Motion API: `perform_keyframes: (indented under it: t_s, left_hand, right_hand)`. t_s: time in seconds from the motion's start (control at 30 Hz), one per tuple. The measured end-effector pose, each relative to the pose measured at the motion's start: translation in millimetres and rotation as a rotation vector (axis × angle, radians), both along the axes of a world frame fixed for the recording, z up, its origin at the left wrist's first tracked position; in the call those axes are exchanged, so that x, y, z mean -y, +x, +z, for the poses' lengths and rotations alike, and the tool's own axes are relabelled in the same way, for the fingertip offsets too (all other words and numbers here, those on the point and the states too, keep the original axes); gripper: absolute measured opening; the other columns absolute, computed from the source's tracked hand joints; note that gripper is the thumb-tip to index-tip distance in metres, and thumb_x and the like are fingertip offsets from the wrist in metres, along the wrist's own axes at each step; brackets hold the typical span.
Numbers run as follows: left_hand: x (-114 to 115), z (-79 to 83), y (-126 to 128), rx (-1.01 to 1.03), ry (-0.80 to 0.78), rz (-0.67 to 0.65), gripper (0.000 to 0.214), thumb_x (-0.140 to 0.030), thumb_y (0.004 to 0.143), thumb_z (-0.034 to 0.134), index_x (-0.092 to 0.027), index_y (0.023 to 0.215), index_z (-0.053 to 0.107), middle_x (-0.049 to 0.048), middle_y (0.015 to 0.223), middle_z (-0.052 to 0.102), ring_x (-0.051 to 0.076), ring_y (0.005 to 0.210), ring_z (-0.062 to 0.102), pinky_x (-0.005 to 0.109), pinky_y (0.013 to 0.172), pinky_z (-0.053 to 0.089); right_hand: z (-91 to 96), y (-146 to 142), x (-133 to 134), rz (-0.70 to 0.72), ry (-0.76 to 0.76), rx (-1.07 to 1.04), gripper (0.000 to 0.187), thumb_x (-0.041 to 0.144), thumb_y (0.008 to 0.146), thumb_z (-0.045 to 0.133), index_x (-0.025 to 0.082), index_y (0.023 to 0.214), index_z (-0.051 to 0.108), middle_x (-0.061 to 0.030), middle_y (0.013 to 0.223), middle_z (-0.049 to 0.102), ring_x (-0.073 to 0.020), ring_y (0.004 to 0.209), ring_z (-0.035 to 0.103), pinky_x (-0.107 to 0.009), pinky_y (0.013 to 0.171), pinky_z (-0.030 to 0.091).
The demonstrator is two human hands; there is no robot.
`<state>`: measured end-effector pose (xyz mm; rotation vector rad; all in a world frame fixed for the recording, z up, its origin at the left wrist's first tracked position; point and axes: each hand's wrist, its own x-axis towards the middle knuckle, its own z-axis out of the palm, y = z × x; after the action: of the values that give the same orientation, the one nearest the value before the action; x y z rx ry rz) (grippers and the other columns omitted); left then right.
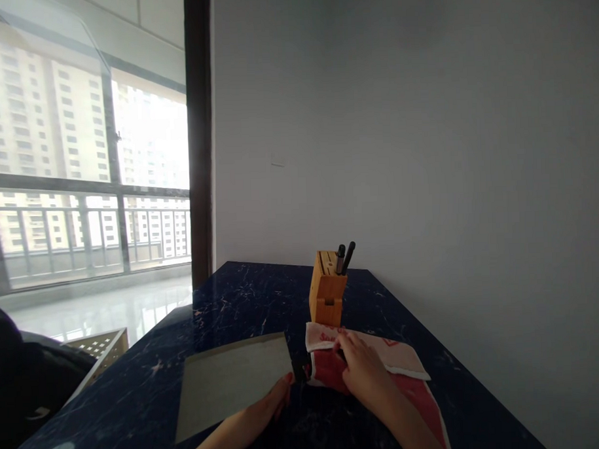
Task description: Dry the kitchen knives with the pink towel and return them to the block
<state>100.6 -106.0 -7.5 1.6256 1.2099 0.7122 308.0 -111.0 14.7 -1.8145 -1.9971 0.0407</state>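
Observation:
A cleaver with a broad grey blade (236, 377) is on the left, its dark handle (300, 370) pointing right. My left hand (269, 404) grips it at the lower corner of the blade near the handle, thumb on top. A red and pink towel with white edging (402, 362) lies folded to the right, meeting the handle. My right hand (361, 366) is closed on the towel, fingers bent; a small dark bit shows by the fingertips. Whether the rest of the handle is inside the towel, I cannot tell.
Behind the towel stands a wooden knife block (326, 302) with two dark-handled tools (346, 257) in it. Everything rests on a dark blue marbled table (253, 298). A grey wall (424, 148) borders its right side. At left are a perforated light bin (105, 352) and a black item (24, 378).

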Motion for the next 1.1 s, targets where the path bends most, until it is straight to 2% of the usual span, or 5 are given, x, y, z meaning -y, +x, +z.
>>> perform_keyframes:
  t_s: [0.13, 0.27, 0.57, 0.87, 1.1]
  left_hand:
    - [3.3, 1.8, 0.8, -0.037, 0.048, 0.018, 0.058, -0.075, 0.064, 0.031, -0.022, 0.041, 0.037, -0.0051, 0.040, 0.034, 0.012, 0.045, 0.036, 0.027, 0.056, 0.036]
    - [-0.6, -5.2, -3.3, -0.076, 0.130, -0.010, 0.058, -0.072, 0.069, 0.026, -0.021, 0.045, 0.038, -0.0049, 0.042, 0.036, 0.012, 0.047, 0.039, 0.025, 0.061, 0.038]
    - [-6.7, -14.0, -5.5, -0.103, 0.136, -0.023, 0.055, -0.066, 0.076, 0.021, -0.021, 0.048, 0.039, -0.0047, 0.043, 0.036, 0.012, 0.047, 0.040, 0.026, 0.063, 0.039]
    - [-10.3, -16.4, -5.1, -0.068, 0.170, 0.000, 0.056, -0.066, 0.075, 0.022, -0.021, 0.045, 0.036, -0.0040, 0.042, 0.037, 0.011, 0.045, 0.039, 0.026, 0.060, 0.039]
    - [-13.0, -21.9, -4.6, 0.001, 0.138, 0.032, 0.052, -0.065, 0.075, 0.030, -0.021, 0.048, 0.040, -0.0054, 0.042, 0.037, 0.010, 0.042, 0.035, 0.025, 0.051, 0.034]
  right_hand:
    - [-13.2, -13.4, -6.1, 0.231, -0.017, -0.301, 0.055, 0.007, 0.060, 0.047, 0.020, 0.113, 0.048, -0.0066, 0.116, 0.047, -0.0183, 0.110, 0.044, -0.028, 0.092, 0.032]
    - [-28.2, -11.3, -17.8, 0.266, -0.016, -0.411, 0.048, 0.006, 0.057, 0.049, 0.020, 0.103, 0.055, -0.0039, 0.107, 0.052, -0.0170, 0.104, 0.048, -0.028, 0.092, 0.033]
    - [-23.5, -9.6, -25.7, 0.184, 0.079, -0.375, 0.016, 0.006, 0.061, 0.047, 0.020, 0.066, 0.053, 0.0000, 0.073, 0.057, -0.0166, 0.074, 0.054, -0.026, 0.068, 0.039]
    - [-26.6, -41.6, -5.3, 0.177, 0.133, -0.341, 0.017, 0.009, 0.071, 0.039, 0.020, 0.079, 0.050, -0.0046, 0.083, 0.058, -0.0180, 0.080, 0.054, -0.028, 0.073, 0.040]
    - [-29.3, -46.0, 1.6, 0.248, 0.115, -0.339, 0.032, 0.012, 0.065, 0.052, 0.016, 0.097, 0.049, -0.0085, 0.099, 0.054, -0.0210, 0.097, 0.050, -0.032, 0.088, 0.037]
